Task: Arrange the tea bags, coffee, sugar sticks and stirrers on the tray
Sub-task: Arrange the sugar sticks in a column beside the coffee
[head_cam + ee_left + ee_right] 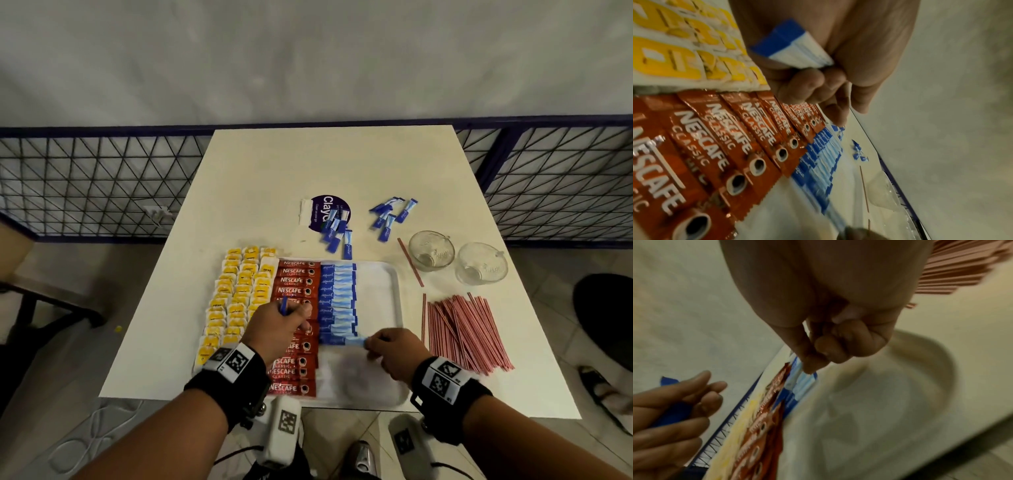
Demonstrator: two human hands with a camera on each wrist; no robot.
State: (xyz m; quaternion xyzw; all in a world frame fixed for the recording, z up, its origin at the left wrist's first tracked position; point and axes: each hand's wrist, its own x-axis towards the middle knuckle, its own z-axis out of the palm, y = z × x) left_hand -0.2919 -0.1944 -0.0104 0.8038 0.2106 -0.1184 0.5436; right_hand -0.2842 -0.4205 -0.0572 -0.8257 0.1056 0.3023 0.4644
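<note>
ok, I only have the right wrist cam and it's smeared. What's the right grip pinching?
Observer: Head view: the right grip pinches one blue sugar stick at the near end of the sugar column on the tray.
Operator: And the blue thing in the other one?
Observer: Left wrist view: the left grip holds a bundle of several sugar sticks, with the blue ends sticking out.
Operator: Any sugar off the tray?
Observer: Yes, the head view shows two loose clusters on the table beyond the tray.
</note>
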